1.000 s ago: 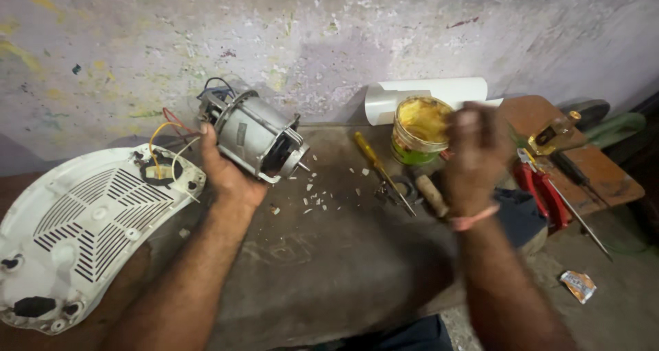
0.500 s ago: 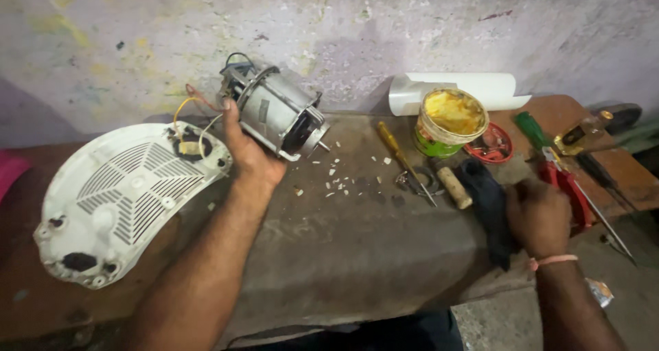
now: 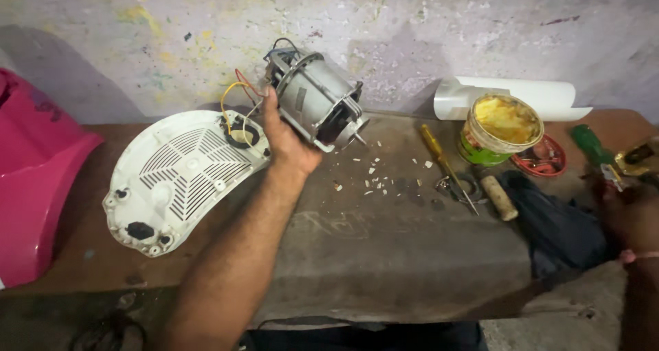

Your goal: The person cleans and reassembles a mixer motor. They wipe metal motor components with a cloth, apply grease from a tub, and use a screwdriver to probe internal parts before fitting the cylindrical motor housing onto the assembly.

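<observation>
My left hand (image 3: 288, 145) grips a grey electric motor (image 3: 316, 100) from below and holds it tilted above the bench, its shaft pointing down to the right. Coloured wires (image 3: 237, 94) run from the motor to a white vented plastic cover (image 3: 182, 176) lying flat on the bench at the left. My right hand (image 3: 628, 210) is at the far right edge, reaching among red-handled pliers (image 3: 607, 176) and a green-handled tool (image 3: 587, 142). Whether it grips anything cannot be made out.
A tin of yellow grease (image 3: 500, 128) stands at the back right beside a rolled white sheet (image 3: 511, 94). A yellow-handled screwdriver (image 3: 443, 155), scissors (image 3: 460, 190), a wooden handle (image 3: 499, 198) and a dark cloth (image 3: 559, 227) lie on the bench. A pink housing (image 3: 34, 179) sits far left.
My right hand has dropped from near the tin to the far right edge of the bench. The view has shifted left. The left hand keeps holding the motor.
</observation>
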